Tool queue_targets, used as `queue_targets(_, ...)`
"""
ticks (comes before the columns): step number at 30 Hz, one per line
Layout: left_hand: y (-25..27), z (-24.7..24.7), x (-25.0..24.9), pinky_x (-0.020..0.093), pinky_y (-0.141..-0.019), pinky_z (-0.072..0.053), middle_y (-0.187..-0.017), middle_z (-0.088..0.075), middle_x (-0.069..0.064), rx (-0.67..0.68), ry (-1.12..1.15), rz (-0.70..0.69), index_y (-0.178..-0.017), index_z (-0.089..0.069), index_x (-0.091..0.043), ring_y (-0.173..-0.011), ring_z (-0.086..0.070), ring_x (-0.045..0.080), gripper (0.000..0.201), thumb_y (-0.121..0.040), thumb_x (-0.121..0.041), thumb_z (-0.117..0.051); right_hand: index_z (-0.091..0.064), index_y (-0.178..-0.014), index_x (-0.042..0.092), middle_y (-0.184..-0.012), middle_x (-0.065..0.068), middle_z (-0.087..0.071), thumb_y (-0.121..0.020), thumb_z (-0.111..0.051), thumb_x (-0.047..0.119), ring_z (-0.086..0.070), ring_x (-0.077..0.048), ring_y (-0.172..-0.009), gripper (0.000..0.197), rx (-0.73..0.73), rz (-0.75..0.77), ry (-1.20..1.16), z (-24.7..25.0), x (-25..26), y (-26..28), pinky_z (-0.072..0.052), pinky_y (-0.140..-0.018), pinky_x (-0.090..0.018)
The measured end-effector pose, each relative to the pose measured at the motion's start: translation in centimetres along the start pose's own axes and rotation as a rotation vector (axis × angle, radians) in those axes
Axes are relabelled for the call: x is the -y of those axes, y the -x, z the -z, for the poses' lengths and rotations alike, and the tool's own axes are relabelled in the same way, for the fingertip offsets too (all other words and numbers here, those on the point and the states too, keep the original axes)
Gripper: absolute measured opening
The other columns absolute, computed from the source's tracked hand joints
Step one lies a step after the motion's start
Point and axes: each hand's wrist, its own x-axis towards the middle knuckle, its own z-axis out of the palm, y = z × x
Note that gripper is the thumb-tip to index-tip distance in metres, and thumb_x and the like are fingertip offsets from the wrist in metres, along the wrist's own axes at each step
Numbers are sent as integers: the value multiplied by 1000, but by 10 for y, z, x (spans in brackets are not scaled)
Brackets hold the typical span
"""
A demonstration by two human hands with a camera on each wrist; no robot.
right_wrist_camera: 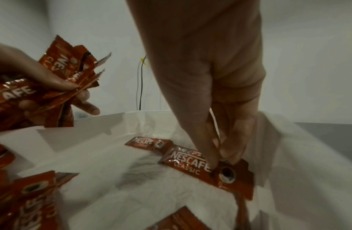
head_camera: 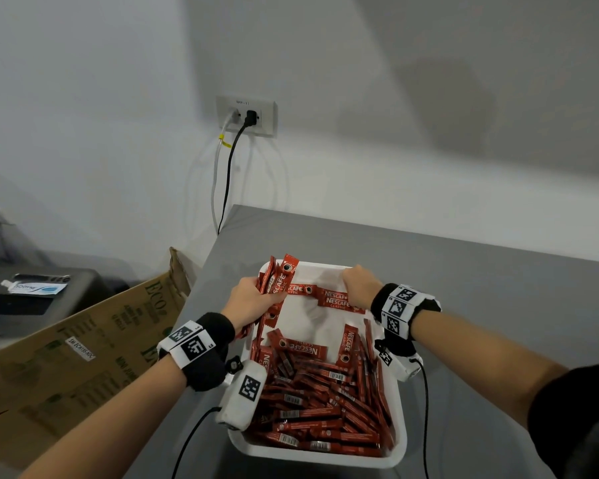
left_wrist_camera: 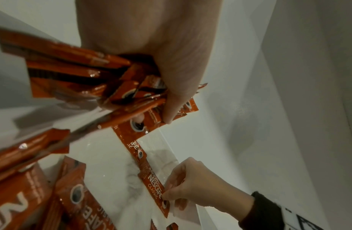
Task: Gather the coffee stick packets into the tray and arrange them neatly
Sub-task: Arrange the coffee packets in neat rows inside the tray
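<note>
A white tray (head_camera: 400, 444) sits on the grey counter, its near half heaped with several red coffee stick packets (head_camera: 325, 402). My left hand (head_camera: 253, 299) grips a bunch of packets (head_camera: 277, 278) over the tray's far left corner; the same bunch (left_wrist_camera: 88, 80) fans out in the left wrist view. My right hand (head_camera: 358, 286) is at the far right of the tray, fingertips (right_wrist_camera: 212, 161) pinching the end of a flat packet (right_wrist_camera: 191, 161) that lies on the tray floor. Another packet (right_wrist_camera: 147, 142) lies just beyond it.
An open cardboard box (head_camera: 83, 347) stands left of the counter (head_camera: 481, 271). A wall socket with a black cable (head_camera: 232, 160) is behind. Wrist camera cables trail over the counter's near edge. The tray's far half shows bare white floor (head_camera: 312, 323).
</note>
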Motion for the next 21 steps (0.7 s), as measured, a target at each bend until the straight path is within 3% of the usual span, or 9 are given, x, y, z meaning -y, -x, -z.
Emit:
queue_targets(4,0,0,-1,31,-79,-54,-88,-69,6,-2,1,-7,-85,-61,-16,-80,-67,20,8,-84,-21,-67,-64,-100,4,-94,-10,-66,-82,-52,-1,-65,-28,-87,23,2,15,76,-1,7,-1,-52,-69,-31)
queue_targets(7,1,1,-1,34,-81,-54,-91,-70,9,2,5,-10,-87,-62,-14,-83,-68,23,9,-84,-21,-67,-64,-97,9,-90,-6,-63,-78,-62,9,-64,-24,-87,18,41,31,147,0,11,0,-49,-67,-28)
queue_targets(13,2,3,-3,37,-84,-54,-92,-69,10,-3,-3,-26,-87,-62,-13,-87,-67,26,8,-84,-19,-67,-64,-99,9,-89,-5,-60,-78,-61,7,-64,-25,-88,21,67,8,138,3,11,-3,-46,-64,-28)
queue_targets(16,2,3,-4,35,-84,-54,-92,-69,9,6,-7,-27,-87,-62,-14,-86,-67,24,7,-84,-19,-66,-63,-99,9,-85,-3,-56,-77,-66,11,-60,-22,-81,22,85,19,135,5,12,-2,-45,-63,-28)
queue_targets(19,4,5,-5,33,-80,-55,-88,-68,8,20,-6,-30,-85,-61,-14,-81,-66,21,8,-84,-19,-67,-64,-94,6,-88,-5,-64,-80,-65,9,-62,-22,-81,15,45,-10,22,20,9,-1,-51,-67,-29)
queue_targets(21,4,5,-7,31,-78,-54,-86,-68,8,25,-16,-30,-82,-61,-13,-78,-66,21,9,-84,-19,-67,-66,-91,4,-88,-8,-68,-86,-59,8,-64,-22,-80,9,-114,-36,-222,39,3,1,-48,-61,-23)
